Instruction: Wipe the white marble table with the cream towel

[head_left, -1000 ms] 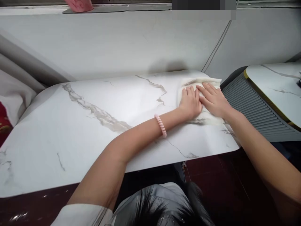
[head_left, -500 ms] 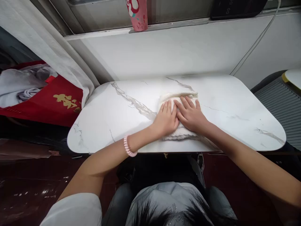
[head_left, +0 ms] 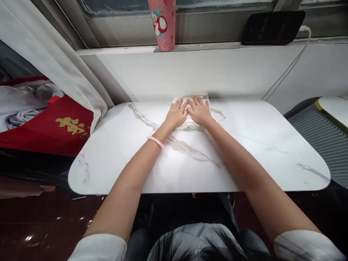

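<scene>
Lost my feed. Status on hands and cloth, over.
Left hand and right hand open, flat on white cloth. Cloth at table far edge, by wall. Pink cup on ledge above, apart.

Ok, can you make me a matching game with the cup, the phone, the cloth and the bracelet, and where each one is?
Things:
1 cup
2 phone
3 cloth
4 bracelet

Places:
A around the left wrist
B on the ledge, far right
C on the table, under the left hand and right hand
D on the ledge, left of the phone

Pairs: 1-D, 2-B, 3-C, 4-A
</scene>
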`<action>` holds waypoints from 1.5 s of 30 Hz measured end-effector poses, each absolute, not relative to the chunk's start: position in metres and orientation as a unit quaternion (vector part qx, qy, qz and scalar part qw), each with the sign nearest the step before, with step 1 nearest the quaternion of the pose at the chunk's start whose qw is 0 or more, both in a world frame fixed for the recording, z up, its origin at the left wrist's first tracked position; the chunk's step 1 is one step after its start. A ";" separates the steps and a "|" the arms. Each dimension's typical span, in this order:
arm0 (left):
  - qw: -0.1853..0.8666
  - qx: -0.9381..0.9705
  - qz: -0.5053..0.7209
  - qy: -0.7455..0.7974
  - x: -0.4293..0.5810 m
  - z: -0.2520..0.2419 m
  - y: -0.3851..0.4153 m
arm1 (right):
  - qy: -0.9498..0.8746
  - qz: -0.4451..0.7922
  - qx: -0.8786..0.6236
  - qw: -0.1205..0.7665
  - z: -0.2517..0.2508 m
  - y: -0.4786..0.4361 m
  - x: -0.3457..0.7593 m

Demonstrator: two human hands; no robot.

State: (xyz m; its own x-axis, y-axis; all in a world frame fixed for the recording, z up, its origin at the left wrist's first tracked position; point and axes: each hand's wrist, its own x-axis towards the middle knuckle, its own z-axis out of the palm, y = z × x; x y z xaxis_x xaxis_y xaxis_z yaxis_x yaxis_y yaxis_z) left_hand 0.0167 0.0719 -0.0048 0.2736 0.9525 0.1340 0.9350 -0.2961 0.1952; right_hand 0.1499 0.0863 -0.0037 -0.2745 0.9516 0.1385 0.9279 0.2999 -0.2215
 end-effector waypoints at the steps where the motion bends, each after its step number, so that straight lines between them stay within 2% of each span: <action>1: 0.040 0.803 0.117 0.583 0.016 -0.005 0.066 | -0.798 0.046 -0.590 0.114 -0.004 0.079 0.152; 5: 0.052 0.825 0.093 0.555 0.016 -0.004 0.018 | -0.808 0.044 -0.583 0.073 -0.003 0.029 0.160; 9: 0.009 0.848 0.060 0.527 0.023 0.003 -0.061 | -0.825 0.009 -0.562 0.052 0.003 -0.050 0.167; 13: -0.045 0.861 0.027 0.506 0.023 0.009 -0.136 | -0.849 -0.026 -0.524 0.056 0.007 -0.123 0.165; 17: -0.073 0.870 0.032 0.487 0.009 0.009 -0.164 | -0.859 -0.044 -0.507 0.062 0.009 -0.149 0.153; 24: -0.056 0.848 0.028 0.527 -0.061 0.002 -0.115 | -0.866 0.006 -0.492 0.090 0.003 -0.094 0.090; 30: -0.016 0.803 -0.027 0.595 -0.123 0.003 -0.012 | -0.864 0.026 -0.476 0.161 -0.007 0.010 0.023; 36: 0.043 0.781 -0.026 0.622 -0.125 0.006 0.080 | -0.852 0.018 -0.492 0.179 -0.010 0.099 0.013; 40: 0.046 0.779 0.014 0.625 -0.119 0.002 0.099 | -0.852 0.026 -0.488 0.189 -0.010 0.116 0.021; 45: 0.031 0.786 0.020 0.617 -0.117 0.002 0.083 | -0.845 0.035 -0.498 0.194 -0.010 0.101 0.024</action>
State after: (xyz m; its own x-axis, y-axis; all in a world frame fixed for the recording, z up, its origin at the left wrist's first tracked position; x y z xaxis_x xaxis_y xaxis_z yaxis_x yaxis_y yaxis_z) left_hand -0.1173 0.0831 0.0023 0.2384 0.9712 -0.0063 0.9687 -0.2373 0.0733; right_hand 0.0238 0.1013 -0.0104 -0.4292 0.8542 0.2934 0.8272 0.5022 -0.2522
